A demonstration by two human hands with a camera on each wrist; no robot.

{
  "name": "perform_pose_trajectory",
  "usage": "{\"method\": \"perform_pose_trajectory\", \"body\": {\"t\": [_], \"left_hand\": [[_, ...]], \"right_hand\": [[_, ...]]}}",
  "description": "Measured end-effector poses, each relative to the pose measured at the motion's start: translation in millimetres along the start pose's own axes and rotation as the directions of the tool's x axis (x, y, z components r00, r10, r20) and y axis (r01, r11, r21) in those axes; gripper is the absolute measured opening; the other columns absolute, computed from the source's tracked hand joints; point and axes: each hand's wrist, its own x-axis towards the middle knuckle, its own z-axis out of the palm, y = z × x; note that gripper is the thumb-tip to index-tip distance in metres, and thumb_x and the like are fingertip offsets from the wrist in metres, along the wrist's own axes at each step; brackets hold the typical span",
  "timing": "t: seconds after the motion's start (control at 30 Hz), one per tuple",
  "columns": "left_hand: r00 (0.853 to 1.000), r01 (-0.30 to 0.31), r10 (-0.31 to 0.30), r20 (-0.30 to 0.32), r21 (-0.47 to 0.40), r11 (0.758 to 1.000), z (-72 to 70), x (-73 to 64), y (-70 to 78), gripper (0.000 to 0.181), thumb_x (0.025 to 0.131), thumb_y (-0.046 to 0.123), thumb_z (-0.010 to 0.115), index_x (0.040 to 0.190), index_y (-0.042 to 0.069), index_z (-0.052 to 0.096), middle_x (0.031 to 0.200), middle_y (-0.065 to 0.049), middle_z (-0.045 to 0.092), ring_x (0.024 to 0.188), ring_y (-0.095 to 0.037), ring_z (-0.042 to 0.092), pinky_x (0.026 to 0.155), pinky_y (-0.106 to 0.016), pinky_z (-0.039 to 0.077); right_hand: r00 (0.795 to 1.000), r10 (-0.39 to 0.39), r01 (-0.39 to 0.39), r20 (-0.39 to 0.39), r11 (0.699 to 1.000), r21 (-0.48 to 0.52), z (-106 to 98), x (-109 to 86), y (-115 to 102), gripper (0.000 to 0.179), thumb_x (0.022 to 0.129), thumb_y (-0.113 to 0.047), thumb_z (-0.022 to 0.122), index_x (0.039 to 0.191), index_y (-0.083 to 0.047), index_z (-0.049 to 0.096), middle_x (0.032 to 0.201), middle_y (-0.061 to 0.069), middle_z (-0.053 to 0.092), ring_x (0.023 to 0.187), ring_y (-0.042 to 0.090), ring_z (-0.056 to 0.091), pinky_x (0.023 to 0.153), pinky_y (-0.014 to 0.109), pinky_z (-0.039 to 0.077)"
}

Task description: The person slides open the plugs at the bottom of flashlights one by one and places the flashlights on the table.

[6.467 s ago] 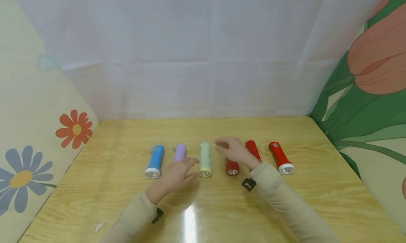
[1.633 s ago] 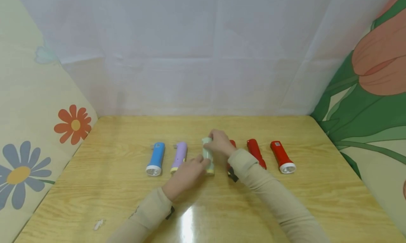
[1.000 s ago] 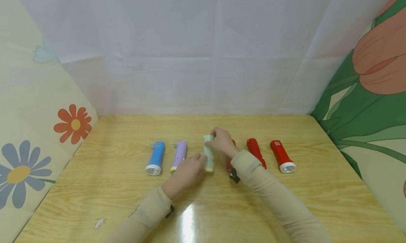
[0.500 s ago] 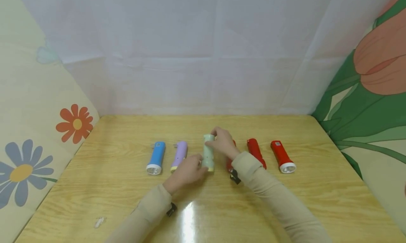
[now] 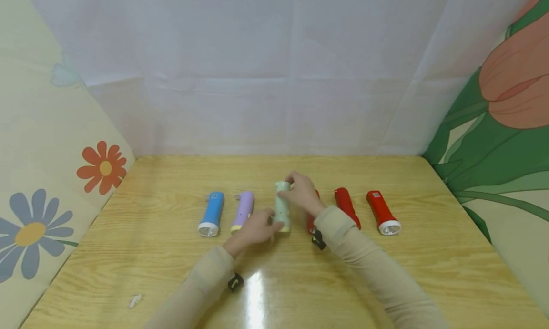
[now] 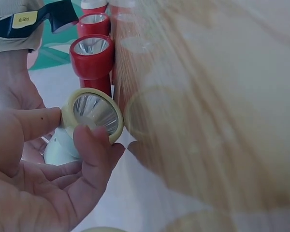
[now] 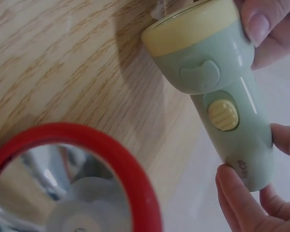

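A pale green flashlight (image 5: 281, 206) with a cream rim lies between my two hands, its lens facing me. My right hand (image 5: 301, 193) pinches its far tail end, thumb on one side and fingers on the other. At the lens end my left hand (image 5: 257, 227) holds the head between its fingers; in the left wrist view one fingertip (image 6: 92, 140) overlaps the lens and another meets the rim. A ridged cream slide switch (image 7: 223, 115) shows on the barrel in the right wrist view. Partly behind my right wrist lies a red flashlight (image 5: 310, 223).
To the left lie a purple flashlight (image 5: 244, 209) and a blue one (image 5: 212, 210). Two more red flashlights lie to the right, a plain one (image 5: 345, 205) and one with a white rim (image 5: 380, 210). A white cloth (image 5: 274, 81) hangs behind the wooden table (image 5: 274, 291).
Both hands have come from hovering near the row to holding the green flashlight, which has shifted slightly right. Over the last second, my left thumb has moved toward the lens end.
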Motion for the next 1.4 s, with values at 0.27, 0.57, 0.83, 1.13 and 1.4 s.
{"method": "perform_pose_trajectory", "body": {"t": [0.27,0.57,0.83,1.13,1.4], "left_hand": [[1.000,-0.010,0.010,-0.023,-0.007,1.000,3.5,2.5,-1.4,0.036,0.090,0.021,0.056,0.108,-0.010,0.052,0.062,-0.002,0.055,0.048,-0.012,0.051,0.047,-0.026,0.045],[0.999,0.001,-0.002,-0.049,-0.007,1.000,4.4,-0.5,2.1,0.034,0.088,0.018,0.057,0.107,-0.010,0.053,0.066,-0.003,0.055,0.051,-0.013,0.051,0.047,-0.027,0.045],[0.998,0.000,0.000,-0.057,0.002,1.000,5.0,-2.0,3.6,0.035,0.087,0.017,0.059,0.109,-0.010,0.051,0.069,-0.004,0.055,0.053,-0.013,0.052,0.048,-0.026,0.045],[0.997,-0.018,0.019,-0.069,0.016,1.000,5.4,-1.8,4.0,0.033,0.087,0.015,0.059,0.109,-0.008,0.051,0.071,-0.004,0.056,0.054,-0.013,0.052,0.049,-0.026,0.045],[0.996,-0.033,0.036,-0.079,0.036,0.999,4.0,-0.8,4.7,0.036,0.085,0.013,0.061,0.111,-0.009,0.051,0.081,-0.009,0.059,0.066,-0.016,0.054,0.057,-0.028,0.046]], "right_hand": [[1.000,-0.017,0.017,0.009,1.000,0.023,-2,0.1,2,0.024,0.081,-0.015,0.066,0.099,-0.002,0.056,0.096,0.011,0.061,0.080,0.022,0.057,0.067,0.031,0.048],[0.996,-0.092,0.091,0.024,0.995,0.029,-9,1.0,6,0.024,0.090,-0.011,0.053,0.110,0.003,0.057,0.106,0.017,0.060,0.091,0.027,0.057,0.077,0.036,0.049],[0.990,-0.141,0.141,0.001,0.989,0.041,-12,-3.9,6,0.028,0.088,-0.013,0.057,0.110,0.005,0.059,0.103,0.016,0.063,0.088,0.027,0.058,0.073,0.034,0.050],[0.985,-0.171,0.173,-0.030,0.981,0.088,-15,-10.2,6,0.028,0.084,-0.013,0.065,0.106,0.004,0.062,0.100,0.015,0.064,0.084,0.026,0.060,0.070,0.033,0.051],[0.977,-0.206,0.209,-0.048,0.975,0.078,-17,-14.2,2,0.024,0.081,-0.010,0.068,0.101,0.003,0.064,0.097,0.015,0.065,0.083,0.025,0.061,0.069,0.032,0.051]]}}
